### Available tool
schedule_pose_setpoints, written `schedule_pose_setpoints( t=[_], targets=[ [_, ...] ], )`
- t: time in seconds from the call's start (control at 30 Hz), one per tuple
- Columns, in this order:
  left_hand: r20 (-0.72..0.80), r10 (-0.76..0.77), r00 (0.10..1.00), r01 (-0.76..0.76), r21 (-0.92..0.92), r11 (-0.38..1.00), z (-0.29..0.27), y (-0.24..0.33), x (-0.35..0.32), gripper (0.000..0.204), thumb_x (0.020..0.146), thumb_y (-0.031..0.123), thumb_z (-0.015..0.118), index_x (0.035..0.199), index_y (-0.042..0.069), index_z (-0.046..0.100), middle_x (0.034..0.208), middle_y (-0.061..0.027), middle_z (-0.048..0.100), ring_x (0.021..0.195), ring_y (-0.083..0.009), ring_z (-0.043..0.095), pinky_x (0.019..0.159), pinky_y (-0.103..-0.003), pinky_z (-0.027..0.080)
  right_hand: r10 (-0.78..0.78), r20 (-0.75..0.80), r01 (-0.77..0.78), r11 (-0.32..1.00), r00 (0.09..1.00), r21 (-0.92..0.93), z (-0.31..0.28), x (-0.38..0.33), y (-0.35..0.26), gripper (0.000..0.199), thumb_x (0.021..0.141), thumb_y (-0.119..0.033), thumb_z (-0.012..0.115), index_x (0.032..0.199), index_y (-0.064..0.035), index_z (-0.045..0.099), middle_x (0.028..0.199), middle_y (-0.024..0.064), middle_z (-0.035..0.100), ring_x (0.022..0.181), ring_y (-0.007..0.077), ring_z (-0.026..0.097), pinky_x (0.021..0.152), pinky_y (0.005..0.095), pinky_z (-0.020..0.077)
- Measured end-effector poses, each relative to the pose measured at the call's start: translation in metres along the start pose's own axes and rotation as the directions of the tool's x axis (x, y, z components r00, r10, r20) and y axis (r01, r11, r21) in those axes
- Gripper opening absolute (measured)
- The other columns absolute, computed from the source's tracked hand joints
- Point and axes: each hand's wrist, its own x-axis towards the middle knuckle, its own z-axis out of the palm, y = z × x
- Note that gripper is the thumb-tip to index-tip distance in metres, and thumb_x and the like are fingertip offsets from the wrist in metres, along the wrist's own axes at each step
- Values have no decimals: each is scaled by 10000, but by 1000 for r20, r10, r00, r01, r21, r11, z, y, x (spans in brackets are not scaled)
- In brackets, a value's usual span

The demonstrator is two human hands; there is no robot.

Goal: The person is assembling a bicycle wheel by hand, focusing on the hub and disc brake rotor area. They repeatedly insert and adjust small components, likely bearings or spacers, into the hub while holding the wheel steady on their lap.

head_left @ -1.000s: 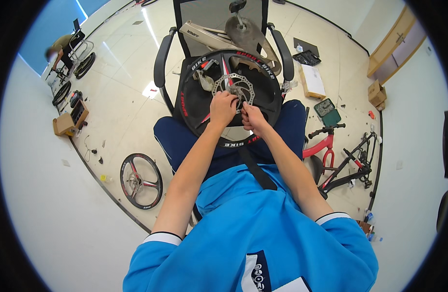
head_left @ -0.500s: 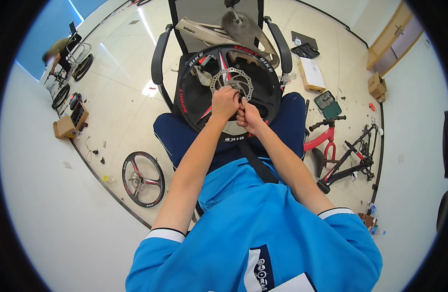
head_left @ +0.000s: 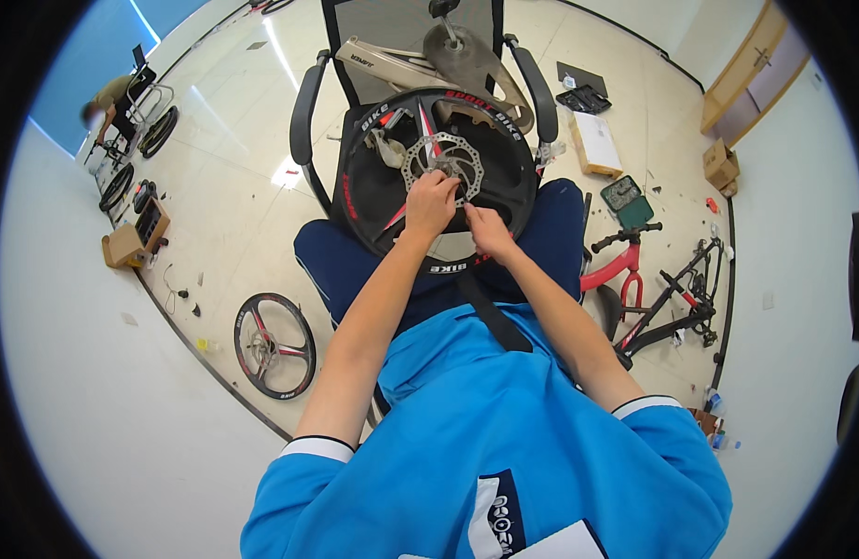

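- At the brake disc [head_left: 445,165], bolted flat on the hub of the black bicycle wheel [head_left: 373,186], I have both hands working.
- My left hand [head_left: 431,202] lies over the disc's lower edge with the fingers curled down onto it; I cannot tell whether they pinch a small part or only press on the metal.
- My right hand [head_left: 485,226] sits just below and to the right of the disc, fingers bent toward its rim and close against the left hand; anything it holds is hidden.
- Around the disc, the wheel leans tilted, its lower rim on my lap and its upper rim against the black office chair [head_left: 308,102] facing me.
- Behind the disc, on the chair seat, lie a beige bicycle frame part [head_left: 392,67] and a second, grey disc [head_left: 467,56].
- Right of the disc and well apart from it, a flat cardboard box [head_left: 597,144] and a green case [head_left: 627,196] lie on the floor, with a red children's bike [head_left: 625,270] and a black bike [head_left: 686,298] lying nearer me.
- Left of the disc, well apart, a second black wheel [head_left: 274,345] lies flat on the floor.
- Far left of the disc, another person [head_left: 108,98] bends over more wheels by the blue wall.
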Motion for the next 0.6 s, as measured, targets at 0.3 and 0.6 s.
schedule_pose_setpoints(
  t=[0.3, 0.6],
  targets=[
    [-29, -131, 991, 126, -140, 982, -3, -6, 0, 153, 798, 112, 710, 901, 0, 694, 875, -116, 605, 830, -311, 611, 736, -390, 504, -336, -87, 284, 887, 938, -363, -3, -4, -13, 425, 1001, -307, 428, 805, 35, 588, 776, 262, 601, 796, 457, 590, 696, 490, 449],
    [9, -145, 989, 145, -169, 975, -7, -7, 5, 123, 806, 76, 679, 896, -6, 695, 872, -127, 606, 801, -318, 619, 729, -392, 505, -370, -98, 303, 862, 924, -406, 3, 0, -20, 406, 999, -296, 431, 853, 28, 627, 847, 273, 622, 835, 456, 596, 743, 499, 465]
  ],
)
